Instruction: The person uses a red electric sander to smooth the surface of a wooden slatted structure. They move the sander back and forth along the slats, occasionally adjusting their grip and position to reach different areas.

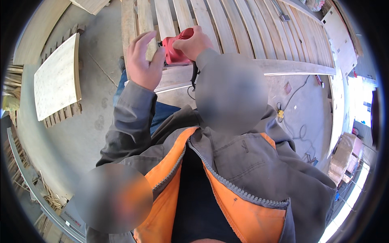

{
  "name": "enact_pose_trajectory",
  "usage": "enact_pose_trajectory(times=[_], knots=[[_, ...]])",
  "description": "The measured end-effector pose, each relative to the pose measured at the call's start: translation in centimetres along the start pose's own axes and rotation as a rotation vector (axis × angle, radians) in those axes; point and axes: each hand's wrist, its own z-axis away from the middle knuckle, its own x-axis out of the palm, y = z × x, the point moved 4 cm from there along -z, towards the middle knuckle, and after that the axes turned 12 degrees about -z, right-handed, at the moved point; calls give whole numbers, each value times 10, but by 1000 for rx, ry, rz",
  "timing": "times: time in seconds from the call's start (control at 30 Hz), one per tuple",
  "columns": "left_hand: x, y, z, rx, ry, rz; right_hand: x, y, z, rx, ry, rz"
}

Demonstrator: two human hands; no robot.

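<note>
My right hand (196, 43) is closed over a red corded power tool (178, 52), its exact kind not plain from this angle. The tool rests at the near edge of a slatted wooden frame (204, 18), and a black cord (194, 76) hangs from it. Just left of the tool is my left hand (144, 58), fingers curved and apart, with nothing in it. Its thumb is close to the tool's left end; whether they touch I cannot tell. The tool's underside is hidden, and a blurred patch covers part of my right arm.
A pale wooden panel (56, 77) lies on a pallet to the left. On the concrete floor at right, a cable (298, 92) runs past a yellow connector (280, 114). Stacked boards (344, 158) stand at far right. A small dark object (285, 18) sits on the slats.
</note>
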Motion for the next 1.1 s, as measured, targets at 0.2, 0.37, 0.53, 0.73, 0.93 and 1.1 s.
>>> enact_pose_trajectory(times=[0.2, 0.37, 0.53, 0.73, 0.93, 1.1], knots=[[49, 17, -23, 51, -157, 64, -6, 5, -8, 31, -58, -115], [37, 28, -19, 57, -92, 98, -7, 14, -34, 37, -34, -184], [22, 16, -1, 6, -101, 26, -9, 11, -57, 20, -27, -182], [23, 32, -8, 38, -105, 82, -7, 29, -35, 39, -24, -210], [14, 25, 3, 39, -109, 116, -4, 36, -14, 7, -7, -190], [7, 20, 1, -22, -83, 82, -4, 19, -52, 15, -5, -197]])
